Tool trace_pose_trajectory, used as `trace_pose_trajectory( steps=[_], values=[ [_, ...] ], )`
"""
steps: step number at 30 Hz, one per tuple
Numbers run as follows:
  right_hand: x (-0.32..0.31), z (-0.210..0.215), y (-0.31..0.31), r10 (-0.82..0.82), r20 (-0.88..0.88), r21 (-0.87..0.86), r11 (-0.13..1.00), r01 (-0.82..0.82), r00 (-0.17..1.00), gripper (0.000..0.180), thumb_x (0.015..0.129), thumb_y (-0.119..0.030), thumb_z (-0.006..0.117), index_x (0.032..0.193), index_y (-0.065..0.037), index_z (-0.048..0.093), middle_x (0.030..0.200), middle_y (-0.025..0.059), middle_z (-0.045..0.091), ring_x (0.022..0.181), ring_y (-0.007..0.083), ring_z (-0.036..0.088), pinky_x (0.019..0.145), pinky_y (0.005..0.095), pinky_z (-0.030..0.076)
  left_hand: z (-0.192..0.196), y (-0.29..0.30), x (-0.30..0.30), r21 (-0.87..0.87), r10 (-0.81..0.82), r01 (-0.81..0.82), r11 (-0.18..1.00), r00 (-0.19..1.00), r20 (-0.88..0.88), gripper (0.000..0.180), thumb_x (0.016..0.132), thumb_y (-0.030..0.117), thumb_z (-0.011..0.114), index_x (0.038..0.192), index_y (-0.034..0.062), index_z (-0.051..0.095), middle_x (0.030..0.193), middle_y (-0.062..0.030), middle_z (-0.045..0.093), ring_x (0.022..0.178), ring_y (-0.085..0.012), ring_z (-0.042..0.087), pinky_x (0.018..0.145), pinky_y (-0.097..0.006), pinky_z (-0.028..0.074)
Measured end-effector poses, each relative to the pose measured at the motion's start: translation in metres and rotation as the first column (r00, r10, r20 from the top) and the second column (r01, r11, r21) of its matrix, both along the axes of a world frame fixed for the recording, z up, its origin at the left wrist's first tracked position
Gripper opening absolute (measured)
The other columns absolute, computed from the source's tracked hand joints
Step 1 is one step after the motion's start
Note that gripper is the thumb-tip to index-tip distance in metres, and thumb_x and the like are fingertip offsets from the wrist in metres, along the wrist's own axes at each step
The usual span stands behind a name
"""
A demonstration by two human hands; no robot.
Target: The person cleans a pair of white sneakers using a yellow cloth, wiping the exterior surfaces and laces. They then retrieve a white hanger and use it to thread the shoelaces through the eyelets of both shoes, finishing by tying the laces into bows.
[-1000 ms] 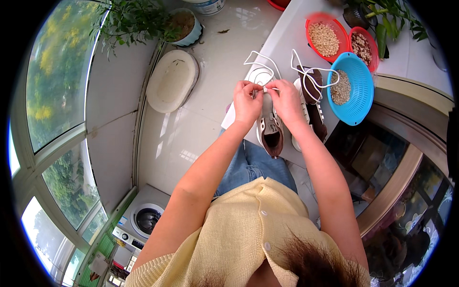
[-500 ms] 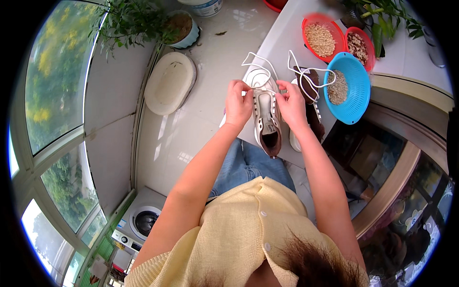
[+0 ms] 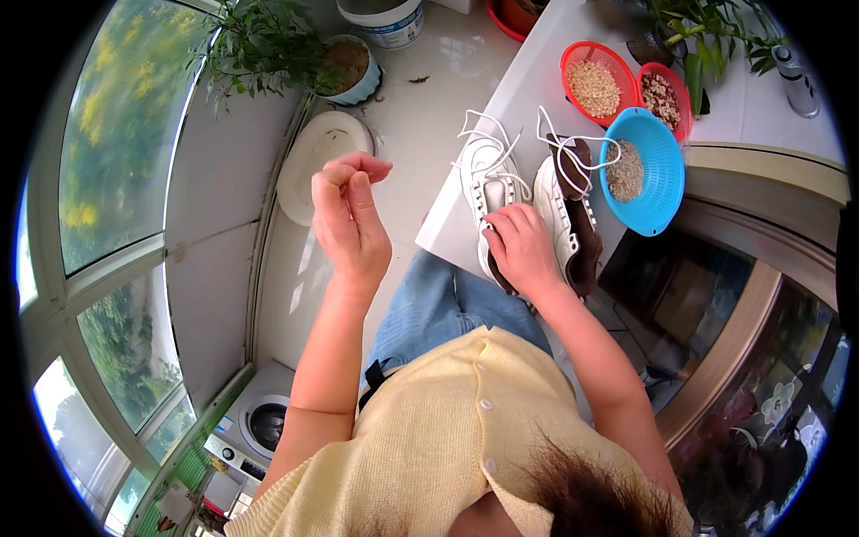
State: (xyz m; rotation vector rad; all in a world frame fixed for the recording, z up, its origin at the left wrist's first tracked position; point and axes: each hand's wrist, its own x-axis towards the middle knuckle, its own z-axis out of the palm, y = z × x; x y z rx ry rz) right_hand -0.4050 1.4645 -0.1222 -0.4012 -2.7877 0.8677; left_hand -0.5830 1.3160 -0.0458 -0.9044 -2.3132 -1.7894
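i see my right hand point(image 3: 523, 255) resting on the heel end of a white shoe point(image 3: 488, 192), fingers point(image 3: 501, 224) pressed together and curled over the opening, gripping the shoe's rim; i cannot tell whether they pinch a lace. the shoe lies on the pale desk point(image 3: 537, 98) with its toe toward 12 o'clock and its white laces point(image 3: 488, 148) loose, looping off toward 11 and 1 o'clock. just beside it, at 3 o'clock from it, lies the second shoe point(image 3: 568, 215), white with a dark brown lining, its own lace point(image 3: 573, 148) trailing up and over the rim of a blue basket point(image 3: 658, 183).

my left hand point(image 3: 349, 224) is raised off the desk, well apart from the shoes at about 9 o'clock from them, fingers point(image 3: 353, 170) bent inward and bunched loosely at the tips, holding nothing that i can make out.

the blue basket sits at 3 o'clock from the shoes and holds pale grains. at 12 o'clock from it stand two red baskets point(image 3: 591, 85), one with light grains, the other with brownish pieces. a green plant point(image 3: 707, 36) leans over them from 1 o'clock. down on the floor at 10 o'clock from my left hand lies an oval white lid point(image 3: 318, 161), and past it a potted plant point(image 3: 344, 63).
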Motion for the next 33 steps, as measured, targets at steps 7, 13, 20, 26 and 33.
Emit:
trace_pose_trajectory(
  steps=[7, 13, 20, 26, 33],
  values=[
    [-0.012, -0.006, 0.000, -0.152, -0.025, -0.101, 0.984, 0.149, 0.988, 0.015, 0.084, -0.015, 0.068, 0.092, -0.005, 0.060, 0.099, 0.0100, 0.059, 0.096, 0.0305, 0.054, 0.085, 0.0407, 0.045, -0.068, 0.045, 0.013, -0.494, -0.052, 0.217, 0.842, 0.944, 0.326, 0.022, 0.085, 0.020, 0.070, 0.100, 0.0040, 0.068, 0.096, -0.0074, 0.066, 0.084, -0.0198, 0.064, 0.073, -0.033, 0.051],
    [-0.008, -0.004, -0.013, -0.123, 0.010, -0.093, 0.988, 0.123, 0.992, 0.025, 0.082, -0.020, 0.072, 0.097, -0.005, 0.061, 0.109, 0.0121, 0.055, 0.100, 0.0316, 0.052, 0.089, 0.0425, 0.044, -0.137, 0.094, 0.035, -0.551, -0.050, 0.159, 0.819, 0.977, 0.207, 0.024, 0.084, 0.026, 0.071, 0.094, 0.0043, 0.070, 0.089, -0.0081, 0.065, 0.091, -0.0241, 0.063, 0.075, -0.037, 0.051],
    [-0.001, -0.024, -0.001, -0.078, 0.010, 0.152, 0.986, 0.076, 0.997, 0.013, 0.083, -0.015, 0.069, 0.090, -0.004, 0.064, 0.103, 0.0048, 0.057, 0.098, 0.0278, 0.053, 0.084, 0.0360, 0.049, -0.055, 0.064, 0.023, 0.202, -0.184, 0.055, 0.978, 0.686, 0.704, 0.020, 0.098, 0.012, 0.058, 0.091, -0.0054, 0.067, 0.084, -0.0074, 0.067, 0.078, -0.0150, 0.064, 0.080, -0.032, 0.055],
    [-0.016, -0.038, -0.007, -0.124, 0.018, 0.268, 0.957, 0.114, 0.992, 0.015, 0.084, -0.019, 0.068, 0.085, -0.005, 0.063, 0.098, 0.0035, 0.055, 0.092, 0.0273, 0.051, 0.076, 0.0352, 0.051, 0.073, 0.022, 0.011, 0.581, -0.371, 0.017, 0.814, 0.784, 0.498, 0.022, 0.101, 0.012, 0.049, 0.089, -0.0030, 0.058, 0.081, -0.0087, 0.059, 0.075, -0.0184, 0.056, 0.085, -0.040, 0.054],
    [-0.017, -0.052, -0.009, -0.154, 0.106, 0.305, 0.945, 0.116, 0.982, 0.015, 0.085, -0.020, 0.066, 0.082, -0.005, 0.064, 0.096, 0.0039, 0.052, 0.092, 0.0265, 0.051, 0.064, 0.0345, 0.056, 0.171, -0.045, 0.032, 0.889, -0.426, -0.131, 0.438, 0.841, 0.333, 0.022, 0.100, 0.009, 0.046, 0.078, 0.0054, 0.047, 0.074, -0.0045, 0.038, 0.070, -0.0181, 0.038, 0.067, -0.034, 0.042]
  ],
)
